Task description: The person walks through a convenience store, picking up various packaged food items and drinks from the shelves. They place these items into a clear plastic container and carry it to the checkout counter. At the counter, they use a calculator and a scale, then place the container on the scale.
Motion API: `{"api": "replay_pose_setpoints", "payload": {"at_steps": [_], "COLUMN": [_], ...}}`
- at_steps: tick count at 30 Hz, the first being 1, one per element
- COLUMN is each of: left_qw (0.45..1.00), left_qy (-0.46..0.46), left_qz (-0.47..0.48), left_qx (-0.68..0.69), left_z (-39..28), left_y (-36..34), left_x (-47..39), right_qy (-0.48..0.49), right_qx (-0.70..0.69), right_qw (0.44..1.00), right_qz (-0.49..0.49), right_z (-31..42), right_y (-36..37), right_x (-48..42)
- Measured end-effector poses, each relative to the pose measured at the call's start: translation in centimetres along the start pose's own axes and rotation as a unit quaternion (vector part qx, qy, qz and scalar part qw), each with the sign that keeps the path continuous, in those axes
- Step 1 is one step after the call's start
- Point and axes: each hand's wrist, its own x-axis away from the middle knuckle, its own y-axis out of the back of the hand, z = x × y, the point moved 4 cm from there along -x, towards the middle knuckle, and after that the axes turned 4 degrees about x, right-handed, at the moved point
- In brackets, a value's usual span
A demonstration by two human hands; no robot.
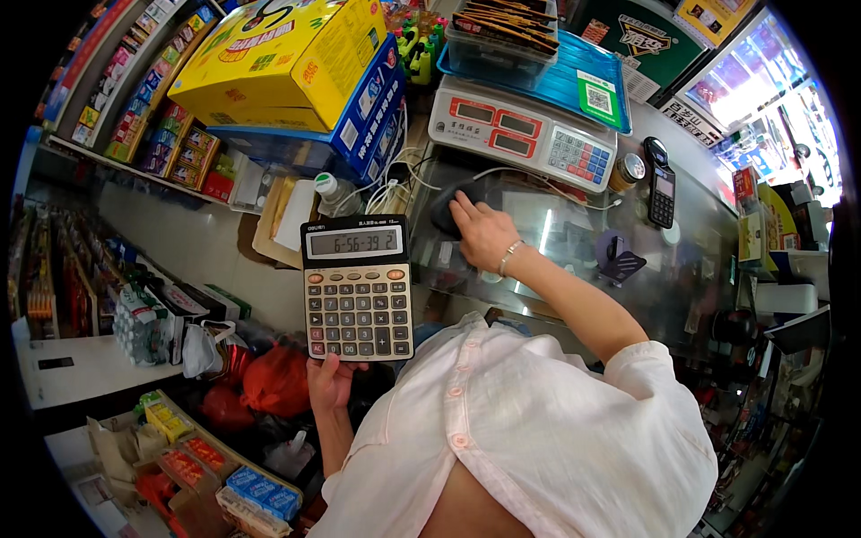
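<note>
My left hand (pixel 331 383) grips the lower edge of a Deli desk calculator (pixel 358 289), its thumb on the front near the bottom keys. The calculator is held upright facing me, and digits show on its display (pixel 353 241). My right hand (pixel 485 232), with a bracelet at the wrist, reaches over the glass counter (pixel 572 235). Its fingertips rest on a dark rounded object (pixel 446 210); whether they grip it is unclear. Behind that hand stands a digital price scale (pixel 521 131) with a blue tray (pixel 572 74).
Yellow (pixel 269 67) and blue cartons (pixel 363 128) are stacked at the back left. A clear bottle (pixel 334 195) stands near tangled white cables (pixel 393 191). Right of the scale are a jar (pixel 627 172), a handheld card terminal (pixel 661 185) and a dark phone stand (pixel 620 262). Red bags (pixel 276 380) lie lower left.
</note>
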Motion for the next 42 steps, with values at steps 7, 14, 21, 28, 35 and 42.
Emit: {"api": "replay_pose_setpoints", "payload": {"at_steps": [7,14,21,28,35,42], "left_qw": [0.999,1.000,0.998,0.987,0.979,0.982], "left_qy": [-0.010,0.004,0.043,0.152,0.196,0.180], "left_qz": [-0.024,-0.004,0.037,0.039,0.058,0.034], "left_qx": [0.026,0.010,-0.004,-0.036,-0.018,-0.046], "left_z": [-0.1,0.4,1.8,5.7,7.7,8.5], "left_y": [-1.2,-1.2,-3.0,-4.2,-6.3,-7.6], "left_x": [0.3,-0.8,-3.6,-5.3,-5.8,-7.4], "right_qy": [-0.011,0.063,-0.003,-0.273,-0.324,-0.307], "right_qx": [-0.002,0.018,-0.034,0.005,-0.011,-0.026], "right_qw": [1.000,0.998,0.999,0.962,0.944,0.947], "right_qz": [-0.005,0.016,0.030,-0.024,-0.057,-0.089], "right_z": [-0.4,0.0,-0.1,-6.7,-6.9,-7.0], "right_y": [-0.3,-0.2,1.7,2.8,3.1,3.2], "right_x": [-6.5,-4.1,6.9,13.3,14.3,14.6]}}
